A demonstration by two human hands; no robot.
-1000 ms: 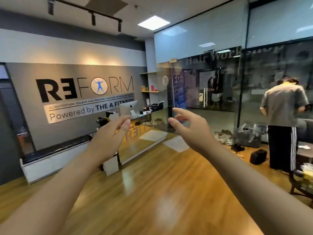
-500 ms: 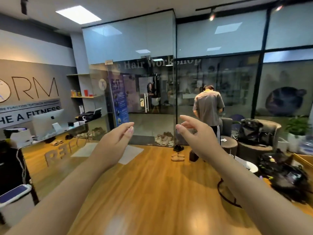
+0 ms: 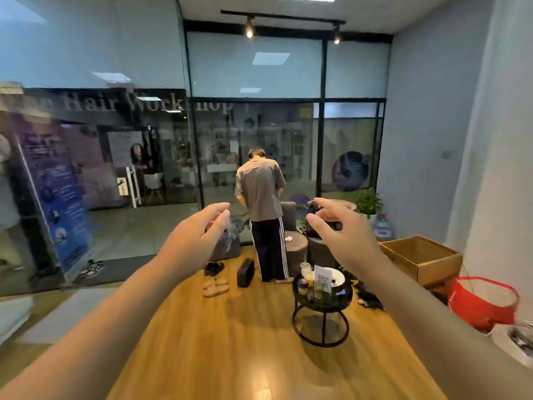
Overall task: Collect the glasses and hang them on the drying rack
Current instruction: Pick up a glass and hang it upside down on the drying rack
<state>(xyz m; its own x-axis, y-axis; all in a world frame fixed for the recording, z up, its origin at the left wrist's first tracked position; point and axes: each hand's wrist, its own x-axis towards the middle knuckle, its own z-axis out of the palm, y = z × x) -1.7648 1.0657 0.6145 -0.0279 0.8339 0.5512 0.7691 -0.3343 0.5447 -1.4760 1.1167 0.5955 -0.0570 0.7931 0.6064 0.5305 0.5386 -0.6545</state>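
Below glass lettered "Hair Workshop" [image 3: 150, 103], both hands, left [image 3: 196, 235] and right [image 3: 343, 235], hang relaxed, empty.

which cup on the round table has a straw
The tall clear cup at the table's far left edge; a thin straw rises from its lid. The others show none.

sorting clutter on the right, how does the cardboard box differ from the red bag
The cardboard box is brown, stiff and square-cornered; the red bag is bright red with a soft, rounded rim. The box sits farther back, the bag nearer the camera. Both stand open-topped on the floor by the right wall.
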